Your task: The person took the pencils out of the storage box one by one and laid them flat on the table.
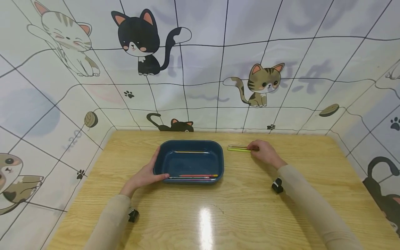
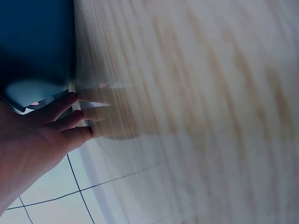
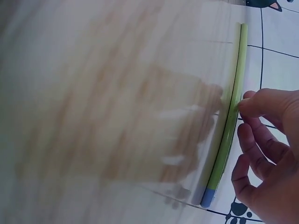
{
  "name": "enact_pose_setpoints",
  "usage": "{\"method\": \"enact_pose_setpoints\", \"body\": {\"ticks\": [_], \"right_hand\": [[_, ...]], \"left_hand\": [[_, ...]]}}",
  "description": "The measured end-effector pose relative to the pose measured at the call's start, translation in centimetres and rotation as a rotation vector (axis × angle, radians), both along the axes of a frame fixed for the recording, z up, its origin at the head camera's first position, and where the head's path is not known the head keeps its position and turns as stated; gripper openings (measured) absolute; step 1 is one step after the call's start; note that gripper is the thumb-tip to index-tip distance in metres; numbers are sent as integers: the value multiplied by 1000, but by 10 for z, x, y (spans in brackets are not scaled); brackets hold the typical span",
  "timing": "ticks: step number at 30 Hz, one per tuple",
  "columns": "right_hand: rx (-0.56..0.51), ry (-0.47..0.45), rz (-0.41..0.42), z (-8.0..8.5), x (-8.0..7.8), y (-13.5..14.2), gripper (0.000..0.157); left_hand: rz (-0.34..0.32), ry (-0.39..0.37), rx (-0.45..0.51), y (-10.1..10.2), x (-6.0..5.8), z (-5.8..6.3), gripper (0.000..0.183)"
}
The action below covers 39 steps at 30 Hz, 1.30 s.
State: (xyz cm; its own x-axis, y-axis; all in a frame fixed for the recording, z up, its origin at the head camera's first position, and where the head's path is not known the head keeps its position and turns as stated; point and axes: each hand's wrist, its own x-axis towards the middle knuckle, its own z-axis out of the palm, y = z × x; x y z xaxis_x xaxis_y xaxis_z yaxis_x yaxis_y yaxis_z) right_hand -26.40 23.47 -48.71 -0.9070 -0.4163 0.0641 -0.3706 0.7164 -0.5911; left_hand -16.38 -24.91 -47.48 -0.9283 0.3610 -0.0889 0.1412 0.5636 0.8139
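A dark blue rectangular tray rests on the table. My left hand grips its left end, thumb over the near corner and fingers along the outer side; the left wrist view shows those fingers beside the tray wall. Inside, a yellowish pencil lies along the far side, and a red pencil lies with several others along the near side. Right of the tray, my right hand pinches at a pencil lying beside a yellow-green pencil with a blue end. The curled fingers hide part of these pencils.
The wooden table is glossy and reflects the light. Behind it and at both sides stands a white gridded backdrop with cartoon cats. Small black devices sit at the left wrist and right wrist.
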Motion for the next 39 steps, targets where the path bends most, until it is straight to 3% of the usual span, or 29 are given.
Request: {"method": "enact_pose_setpoints", "body": {"ticks": [13, 24, 29, 39], "right_hand": [[-80, 120, 24, 16, 12, -22, 15], [-248, 113, 128, 41, 41, -64, 16], [-291, 136, 195, 44, 52, -83, 16], [-317, 85, 290, 48, 72, -115, 15]], "left_hand": [[0, 0, -4, -1, -1, -2, 112], [2, -6, -6, -1, 0, -1, 112], [-2, -4, -4, 0, -1, -2, 112], [-1, 11, -11, -1, 0, -2, 112]]}}
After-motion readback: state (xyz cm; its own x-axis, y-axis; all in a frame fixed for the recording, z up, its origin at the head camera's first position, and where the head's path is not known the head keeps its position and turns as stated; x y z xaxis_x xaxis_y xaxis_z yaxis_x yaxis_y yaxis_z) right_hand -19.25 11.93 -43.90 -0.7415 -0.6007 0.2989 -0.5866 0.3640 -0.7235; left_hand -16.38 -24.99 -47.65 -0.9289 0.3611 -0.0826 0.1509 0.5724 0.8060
